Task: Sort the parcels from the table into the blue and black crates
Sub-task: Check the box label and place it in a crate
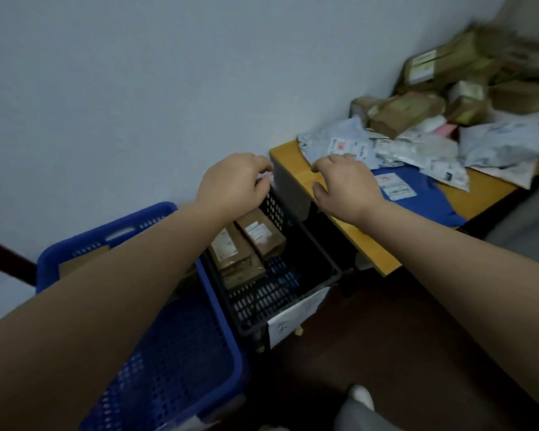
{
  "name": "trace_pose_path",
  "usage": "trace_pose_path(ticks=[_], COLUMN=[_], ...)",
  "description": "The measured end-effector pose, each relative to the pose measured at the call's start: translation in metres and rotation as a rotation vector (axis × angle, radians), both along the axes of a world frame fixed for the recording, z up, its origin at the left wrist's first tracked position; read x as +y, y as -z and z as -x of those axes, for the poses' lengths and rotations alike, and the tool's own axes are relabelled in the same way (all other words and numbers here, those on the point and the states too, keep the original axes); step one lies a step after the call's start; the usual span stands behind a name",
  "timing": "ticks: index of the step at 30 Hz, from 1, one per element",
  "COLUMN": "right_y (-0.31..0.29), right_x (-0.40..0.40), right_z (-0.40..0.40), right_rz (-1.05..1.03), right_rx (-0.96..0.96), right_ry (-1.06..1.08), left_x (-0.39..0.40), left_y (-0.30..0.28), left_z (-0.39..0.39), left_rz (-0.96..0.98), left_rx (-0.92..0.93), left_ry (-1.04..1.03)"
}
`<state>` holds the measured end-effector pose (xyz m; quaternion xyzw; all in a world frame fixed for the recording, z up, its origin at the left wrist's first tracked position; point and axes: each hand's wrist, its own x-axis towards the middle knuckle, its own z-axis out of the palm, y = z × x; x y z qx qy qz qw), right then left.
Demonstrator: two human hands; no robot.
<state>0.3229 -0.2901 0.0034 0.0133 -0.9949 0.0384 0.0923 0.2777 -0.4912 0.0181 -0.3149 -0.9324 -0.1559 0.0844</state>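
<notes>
My left hand hovers over the far end of the black crate, fingers loosely curled and holding nothing. My right hand is over the corner of the yellow table, fingers loosely curled and also holding nothing, beside a white mailer. A blue mailer lies just right of that hand. The black crate holds brown boxes and a blue parcel. The blue crate stands to its left with a brown box in it, mostly hidden by my left forearm.
Several more white mailers and a pile of brown parcels cover the back of the table against the wall. A white label hangs on the black crate's front. My foot is on the dark floor below.
</notes>
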Motion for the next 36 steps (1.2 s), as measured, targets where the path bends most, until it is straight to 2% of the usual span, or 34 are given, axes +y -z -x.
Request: trace_pose_path(ticks=[13, 17, 21, 30, 36], right_y=[-0.043, -0.060, -0.069, -0.037, -0.005], right_x=[0.258, 0.341, 0.409, 0.502, 0.547], right_z=[-0.081, -0.097, -0.107, -0.096, -0.058], right_rz=[-0.032, -0.032, -0.038, 0.055, 0.120], right_rx=[0.120, 0.123, 0.140, 0.096, 0.043], right_ry=[0.204, 0.229, 0.252, 0.320, 0.371], left_x=[0.276, 0.368, 0.443, 0.531, 0.573], left_y=[-0.041, -0.059, -0.065, -0.041, -0.010], left_z=[-0.033, -0.039, -0.038, -0.010, 0.040], left_rz=[0.089, 0.170, 0.216, 0.327, 0.278], left_rx=[0.104, 0.143, 0.105, 0.025, -0.075], left_ry=[0.241, 0.252, 0.252, 0.288, 0.307])
